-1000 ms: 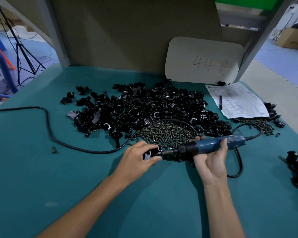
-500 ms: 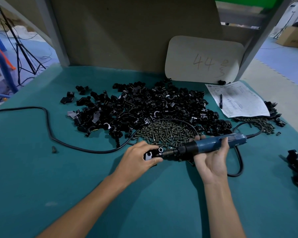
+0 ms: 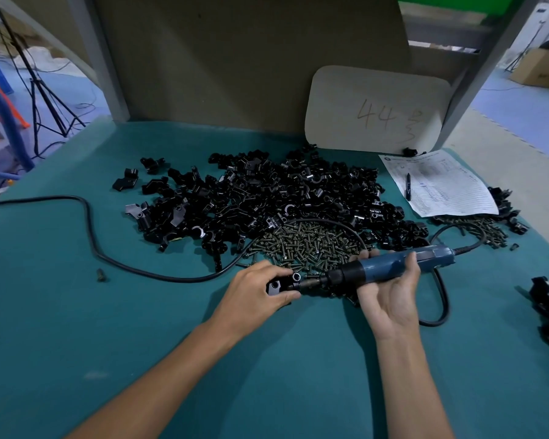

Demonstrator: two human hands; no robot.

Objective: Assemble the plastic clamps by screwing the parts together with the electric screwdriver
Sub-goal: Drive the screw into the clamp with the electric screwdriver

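Broadly across the frame, teal worktop; heaped at centre, black clamp parts and screws. Just below, right hand wrapped round blue electric screwdriver; left hand pinching a clamp against its bit.

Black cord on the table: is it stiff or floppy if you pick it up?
Probably floppy: the black cord lies in loose curves across the table, so it would likely droop and bend when lifted. It looks smooth and thin, so a push would probably just slide one bend sideways, not move the whole thing.
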